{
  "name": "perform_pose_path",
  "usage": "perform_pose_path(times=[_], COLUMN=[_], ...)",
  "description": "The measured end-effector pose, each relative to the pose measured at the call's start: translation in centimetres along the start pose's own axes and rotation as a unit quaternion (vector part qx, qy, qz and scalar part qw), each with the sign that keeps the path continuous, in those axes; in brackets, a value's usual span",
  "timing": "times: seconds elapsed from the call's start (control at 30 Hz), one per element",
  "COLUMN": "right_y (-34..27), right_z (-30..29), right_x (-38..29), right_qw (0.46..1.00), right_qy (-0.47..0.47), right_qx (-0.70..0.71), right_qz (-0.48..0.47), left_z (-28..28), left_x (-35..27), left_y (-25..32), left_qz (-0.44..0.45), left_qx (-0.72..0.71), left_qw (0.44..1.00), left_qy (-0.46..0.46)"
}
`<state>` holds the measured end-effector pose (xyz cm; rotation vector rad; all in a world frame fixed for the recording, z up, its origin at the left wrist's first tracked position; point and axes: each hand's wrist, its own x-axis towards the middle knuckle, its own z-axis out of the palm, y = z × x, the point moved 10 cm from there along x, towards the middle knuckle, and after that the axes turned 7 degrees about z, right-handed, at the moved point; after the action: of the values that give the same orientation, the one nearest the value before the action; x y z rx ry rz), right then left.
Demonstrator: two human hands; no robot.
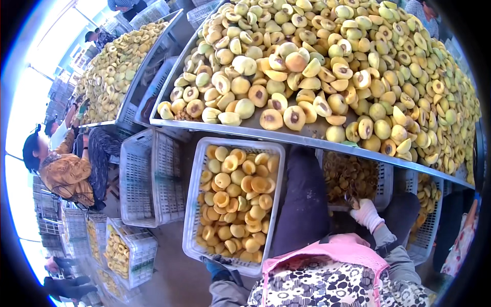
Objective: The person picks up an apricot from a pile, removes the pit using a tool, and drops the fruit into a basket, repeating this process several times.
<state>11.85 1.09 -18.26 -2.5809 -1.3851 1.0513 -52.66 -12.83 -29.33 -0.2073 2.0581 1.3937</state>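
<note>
My left hand (218, 268), in a blue glove with dark fingers, is at the near rim of a white plastic crate (191, 215), its fingers over the edge. Pitted halves of yellow stone fruit (230, 199), seemingly peaches, fill that crate. In a white knit glove, my right hand (367, 215) grips a small metal hand tool (351, 200), partly hidden by the fingers. Below the tool, a second crate (384, 188) holds brown pits and scraps (349, 176). Ahead, a metal-edged table (245, 132) bears a heap of cut fruit (295, 115), many halves with their stones in.
Two nested crates (138, 180) stand to the left. Beyond them a seated person (65, 169) works at another heaped table (122, 73). More filled crates (132, 253) are at lower left. A crate of fruit (425, 226) and another person's patterned sleeve (458, 245) are at right.
</note>
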Motion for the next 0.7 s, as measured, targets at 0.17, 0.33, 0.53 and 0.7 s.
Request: perform_pose_path(times=[0.17, 0.33, 0.53, 0.7], right_y=[0.4, -1.9, 2.7, 3.3], right_z=[-3.3, -3.9, -0.5, -1.5], right_x=[-0.4, 1.0, 0.6, 0.6], right_qw=[0.985, 0.988, 0.998, 0.996], right_qy=[0.037, 0.097, 0.010, -0.006], right_qx=[0.164, 0.044, -0.053, 0.043], right_qz=[0.027, -0.115, 0.023, 0.079], left_z=[1.3, 0.7, 1.8, -2.4], left_x=[-2.7, 0.4, -0.8, 5.9], left_y=[1.9, -0.9, -0.3, 6.0], left_qz=[-0.061, -0.073, -0.076, 0.162], left_qx=[-0.006, -0.022, -0.077, 0.660], left_qw=[0.993, 0.992, 0.989, 0.733], left_qy=[-0.097, -0.097, -0.099, -0.027])
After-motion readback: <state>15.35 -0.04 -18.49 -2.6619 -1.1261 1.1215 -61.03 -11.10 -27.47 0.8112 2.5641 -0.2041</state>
